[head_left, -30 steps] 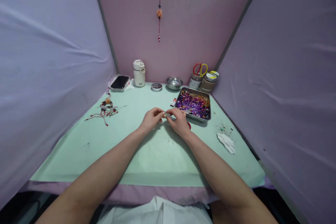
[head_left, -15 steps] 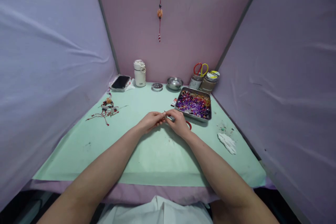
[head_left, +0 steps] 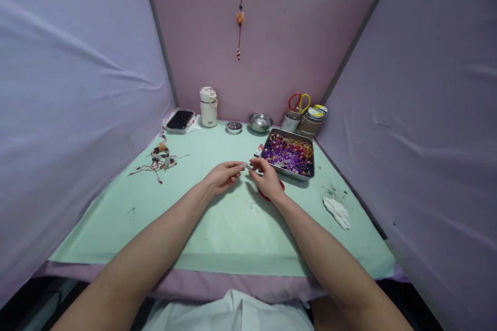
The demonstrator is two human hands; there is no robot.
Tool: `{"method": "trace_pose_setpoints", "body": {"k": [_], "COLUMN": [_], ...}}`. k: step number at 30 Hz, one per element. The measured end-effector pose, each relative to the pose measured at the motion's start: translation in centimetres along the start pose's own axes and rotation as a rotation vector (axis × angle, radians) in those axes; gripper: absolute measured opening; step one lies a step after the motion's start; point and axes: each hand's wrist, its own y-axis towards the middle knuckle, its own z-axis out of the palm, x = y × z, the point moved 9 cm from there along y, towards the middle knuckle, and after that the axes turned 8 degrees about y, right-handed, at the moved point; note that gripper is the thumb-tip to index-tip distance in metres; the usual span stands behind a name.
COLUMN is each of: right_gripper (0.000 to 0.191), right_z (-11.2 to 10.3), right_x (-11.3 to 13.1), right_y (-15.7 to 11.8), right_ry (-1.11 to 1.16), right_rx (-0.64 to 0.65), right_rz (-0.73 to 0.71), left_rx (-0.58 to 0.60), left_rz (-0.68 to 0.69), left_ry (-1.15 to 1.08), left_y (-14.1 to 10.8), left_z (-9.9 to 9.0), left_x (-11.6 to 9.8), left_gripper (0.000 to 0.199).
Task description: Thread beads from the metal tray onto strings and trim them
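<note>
Tabletop [head_left: 217,235], curled hands [head_left: 222,178] [head_left: 267,178] at pale bit [head_left: 246,165]

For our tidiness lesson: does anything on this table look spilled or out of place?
Yes: small bits lie scattered at right by the glove, outside the tray, so they may have been spilled. The glove lies crumpled.

Left grip [head_left: 224,177] and right grip [head_left: 267,180] nearly meet, forearms [head_left: 169,232] converging

Your surface [head_left: 229,232]: phone [head_left: 181,119] left of bottle [head_left: 209,113] | bowl [head_left: 260,127] beyond your right hand [head_left: 267,180] | beads [head_left: 285,152] in tray [head_left: 294,175] | glove [head_left: 336,212] at right
</note>
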Motion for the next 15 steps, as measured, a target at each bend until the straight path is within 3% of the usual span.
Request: {"method": "trace_pose_setpoints", "body": {"k": [5,10,15], "right_gripper": [0.027,0.026,0.023], "right_z": [0.6,1.4,0.8], "right_x": [-1.1,-1.5,-2.1], "right_y": [0.0,-0.1,-0.1], "right_ry": [0.208,0.403,0.360], "right_rx": [0.021,0.039,-0.017], "right_rz": [0.096,0.169,0.182], "left_rx": [0.013,0.048,0.057], "left_rz": [-0.067,-0.141,-0.166], "left_ry": [-0.179,-0.309,-0.350], "left_y": [-0.1,-0.2,-0.2], "left_z": [0.2,0.7,0.9], "left_x": [0.4,1.1,1.4], "left_gripper": [0.006,0.010,0.010]}}
